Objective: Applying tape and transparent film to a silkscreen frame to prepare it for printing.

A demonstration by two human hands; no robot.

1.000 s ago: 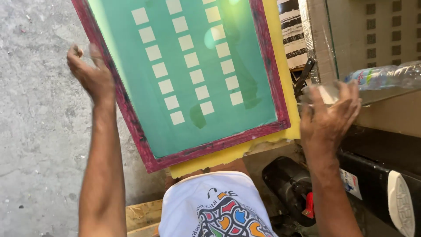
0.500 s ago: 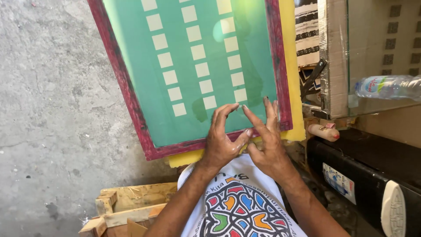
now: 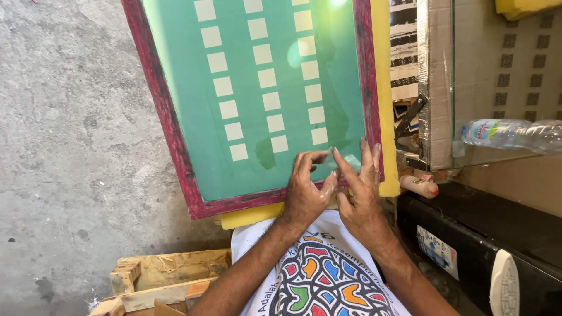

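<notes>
Screen-printing frame (image 3: 257, 99): green mesh with three columns of pale squares, red-painted wooden border, tilted up against the grey concrete wall (image 3: 70, 146) so the mesh faces the person and daylight shows through it. A yellow foam pad (image 3: 383, 88) sits behind the frame, showing past its right edge and bottom edge; likely a cushion between frame and whatever backs it.

Both hands meet at the frame's lower right corner. Left hand (image 3: 304, 193): fingers curled, tips pinched together on the mesh just above the bottom rail, closed on a small, pale, translucent scrap, possibly tape; too small to tell. Right hand (image 3: 360, 196): fingers straight and spread, laid flat against the mesh and right rail, holding nothing, apparently bracing the surface while the other hand picks.

Below the frame: white cloth with a multicoloured mosaic print (image 3: 319, 275). Lower left of the frame: rough wooden blocks (image 3: 158, 275). Right of the frame: cardboard box wrapped in clear film (image 3: 497, 76), a plastic water bottle (image 3: 509, 133) lying on its side, a black machine housing (image 3: 486, 234) underneath.
</notes>
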